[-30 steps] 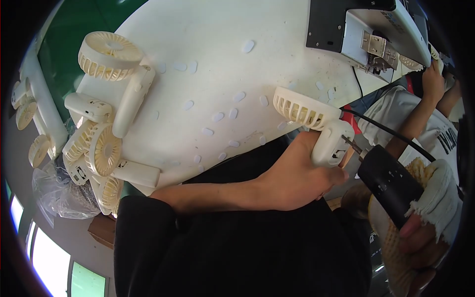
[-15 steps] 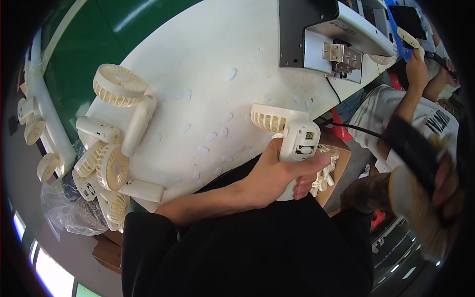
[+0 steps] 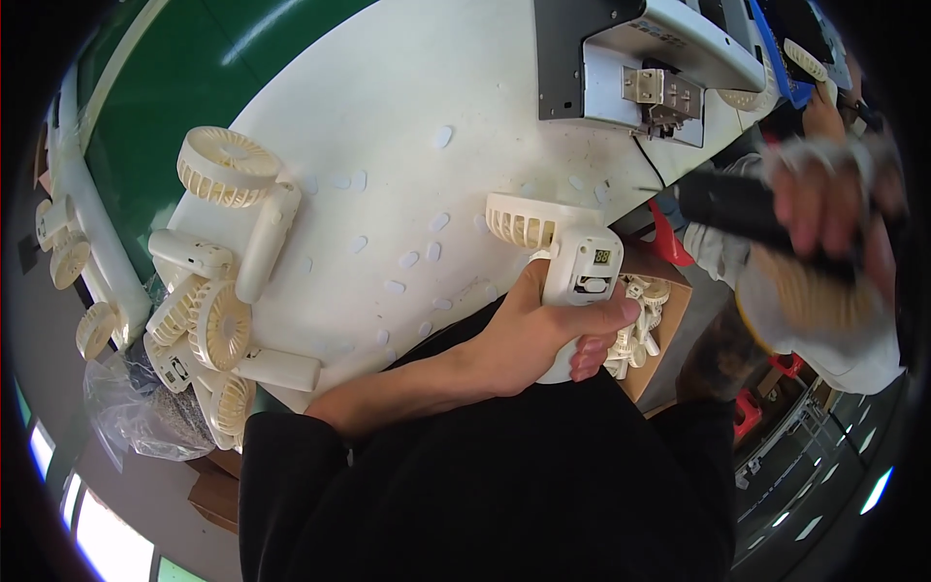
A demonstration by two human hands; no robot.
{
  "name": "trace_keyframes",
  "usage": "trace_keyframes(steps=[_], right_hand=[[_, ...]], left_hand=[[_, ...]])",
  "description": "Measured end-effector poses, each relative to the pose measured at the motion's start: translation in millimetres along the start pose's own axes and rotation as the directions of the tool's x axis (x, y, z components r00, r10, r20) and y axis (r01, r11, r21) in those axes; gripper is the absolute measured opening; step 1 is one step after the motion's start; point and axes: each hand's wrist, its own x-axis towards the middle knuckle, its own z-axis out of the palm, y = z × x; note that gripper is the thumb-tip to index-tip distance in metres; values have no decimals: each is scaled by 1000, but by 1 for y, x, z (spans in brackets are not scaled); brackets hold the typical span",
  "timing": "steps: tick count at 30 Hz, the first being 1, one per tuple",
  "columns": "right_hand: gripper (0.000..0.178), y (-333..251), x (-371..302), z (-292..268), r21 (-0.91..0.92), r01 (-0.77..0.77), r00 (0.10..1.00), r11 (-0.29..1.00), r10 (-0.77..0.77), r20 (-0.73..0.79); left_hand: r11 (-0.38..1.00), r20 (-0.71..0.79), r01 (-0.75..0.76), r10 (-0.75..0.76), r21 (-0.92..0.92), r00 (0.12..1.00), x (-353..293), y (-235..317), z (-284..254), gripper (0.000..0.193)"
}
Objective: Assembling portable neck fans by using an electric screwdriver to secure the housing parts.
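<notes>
My left hand [image 3: 562,325] is closed round the handle of a cream handheld fan [image 3: 570,267]. Its caged head sticks out to the left, and the small display and the opening below it face up. The thumb lies across the handle below that opening. To the right, my right hand [image 3: 824,204], in a whitish glove with bare fingertips, grips a black electric screwdriver [image 3: 722,206]. Motion smears both. The thin tip points left toward the fan, with a gap between them.
Several cream fans [image 3: 221,325] lie piled at the table's left edge. Small white oval pieces [image 3: 441,221] are scattered over the white table [image 3: 388,116]. A metal screw-feeder-like machine [image 3: 669,44] stands at the back right. A cardboard box [image 3: 671,339] of fans sits beyond my left hand.
My right hand has swung up and left, bringing the screwdriver closer to the fan. The left hand keeps its grip on the fan. The view has shifted slightly.
</notes>
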Motion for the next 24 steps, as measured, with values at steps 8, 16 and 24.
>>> trace_keyframes(steps=[8, 16, 24], right_hand=[[47, -58, 22, 7, -115, -371, 389, 922, 266, 882], [34, -44, -102, 39, -321, 122, 971, 939, -180, -159], [43, -17, -82, 63, -299, 92, 978, 950, -143, -153]], left_hand=[[999, -6, -5, 6, 42, 1000, 4, 1, 1, 18], [997, 6, -23, 23, 70, 1000, 7, -5, 0, 20], [999, 12, -14, 13, 34, 1000, 7, -1, 1, 19]])
